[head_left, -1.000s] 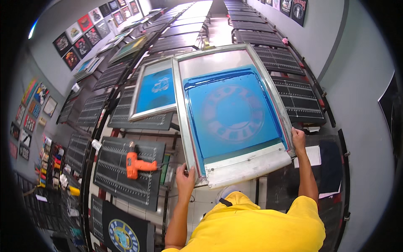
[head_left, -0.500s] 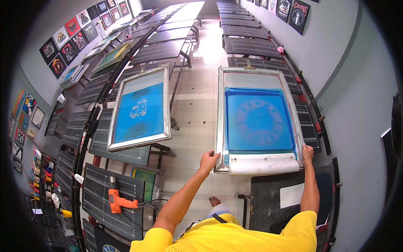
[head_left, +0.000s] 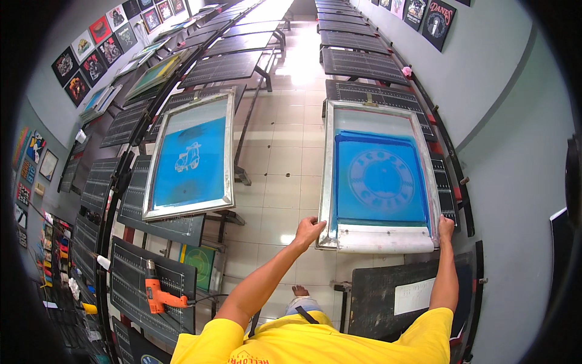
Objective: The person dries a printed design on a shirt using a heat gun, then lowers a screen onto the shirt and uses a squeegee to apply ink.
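Note:
A silkscreen frame [head_left: 431, 176] with blue mesh and a pale ring-shaped design lies ahead of me on the right, over a dark board. At its near left corner my left hand [head_left: 310, 232] is closed on the metal edge. My right hand [head_left: 446, 227] grips the opposite side, close to the near right corner. Between them, a white strip [head_left: 385, 238] runs across the near end of the mesh. Another silkscreen [head_left: 188, 164], blue with a scooter design, rests across boards to the left; neither hand touches it.
An orange heat gun [head_left: 159, 291] lies on a black board at lower left. On the near right board [head_left: 373, 303] is a white paper sheet [head_left: 416, 296]. Rows of dark boards run away on both sides of a tiled aisle [head_left: 282, 188]. A wall rail [head_left: 461, 182] borders the right row.
The view has shifted, so the surroundings sit a little to the left. The gripped frame appears slightly farther right, and its ring design shows more clearly. Both hands keep their grip.

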Demonstrator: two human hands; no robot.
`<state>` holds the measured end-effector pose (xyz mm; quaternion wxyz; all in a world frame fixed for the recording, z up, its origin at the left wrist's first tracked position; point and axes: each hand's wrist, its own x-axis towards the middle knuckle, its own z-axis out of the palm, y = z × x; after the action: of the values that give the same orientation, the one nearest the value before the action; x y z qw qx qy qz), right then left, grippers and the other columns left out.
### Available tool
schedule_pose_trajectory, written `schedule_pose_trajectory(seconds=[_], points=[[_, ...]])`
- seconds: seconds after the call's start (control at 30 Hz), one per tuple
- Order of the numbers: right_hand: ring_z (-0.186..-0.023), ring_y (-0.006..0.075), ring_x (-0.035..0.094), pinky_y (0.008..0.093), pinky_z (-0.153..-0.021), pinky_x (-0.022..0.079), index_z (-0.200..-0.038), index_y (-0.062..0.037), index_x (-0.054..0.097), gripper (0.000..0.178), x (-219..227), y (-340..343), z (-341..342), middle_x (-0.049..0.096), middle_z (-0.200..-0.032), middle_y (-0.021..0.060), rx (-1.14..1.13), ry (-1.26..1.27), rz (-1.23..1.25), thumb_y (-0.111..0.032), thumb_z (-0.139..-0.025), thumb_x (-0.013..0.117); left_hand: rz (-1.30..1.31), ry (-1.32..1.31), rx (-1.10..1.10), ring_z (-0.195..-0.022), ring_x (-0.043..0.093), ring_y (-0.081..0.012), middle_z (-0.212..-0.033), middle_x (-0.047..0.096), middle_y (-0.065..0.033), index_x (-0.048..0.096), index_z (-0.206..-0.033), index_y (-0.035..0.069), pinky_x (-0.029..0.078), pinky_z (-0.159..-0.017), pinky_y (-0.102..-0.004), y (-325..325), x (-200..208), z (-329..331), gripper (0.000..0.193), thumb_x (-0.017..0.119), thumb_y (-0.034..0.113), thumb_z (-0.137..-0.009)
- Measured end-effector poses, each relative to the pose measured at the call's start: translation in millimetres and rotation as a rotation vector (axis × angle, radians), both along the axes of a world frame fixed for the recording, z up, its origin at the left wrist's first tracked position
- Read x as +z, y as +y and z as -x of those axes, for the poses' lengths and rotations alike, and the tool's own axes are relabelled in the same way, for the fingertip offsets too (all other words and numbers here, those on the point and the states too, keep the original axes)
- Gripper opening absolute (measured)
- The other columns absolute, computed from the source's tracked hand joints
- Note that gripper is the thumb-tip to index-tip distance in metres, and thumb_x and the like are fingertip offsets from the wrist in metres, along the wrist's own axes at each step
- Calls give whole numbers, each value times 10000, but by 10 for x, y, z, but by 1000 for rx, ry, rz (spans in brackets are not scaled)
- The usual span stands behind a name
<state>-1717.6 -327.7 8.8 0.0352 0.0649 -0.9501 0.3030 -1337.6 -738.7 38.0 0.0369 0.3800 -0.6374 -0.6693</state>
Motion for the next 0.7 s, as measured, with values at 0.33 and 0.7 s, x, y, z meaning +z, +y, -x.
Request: schedule_pose_trajectory(seconds=[0.33,0.7], points=[[-792,258,692,389,-749,516,-1040,32,724,333,-445,0,254,731,-906,208,212,51,77,-269,-958,609,334,-86,0,-948,690,-351,-994,707,-244,702,-1065,-30,527,-845,-453,63,-291,28,516,717,416,-806],[-868,321,685,416,-787,532,-1071,59,708,332,-202,-476,441,721,-987,211,262,213,-302,-245,-984,606,235,-167,112,-1011,677,-410,-1023,694,-277,692,-991,-72,544,-876,-458,319,-331,68,446,648,327,-797]])
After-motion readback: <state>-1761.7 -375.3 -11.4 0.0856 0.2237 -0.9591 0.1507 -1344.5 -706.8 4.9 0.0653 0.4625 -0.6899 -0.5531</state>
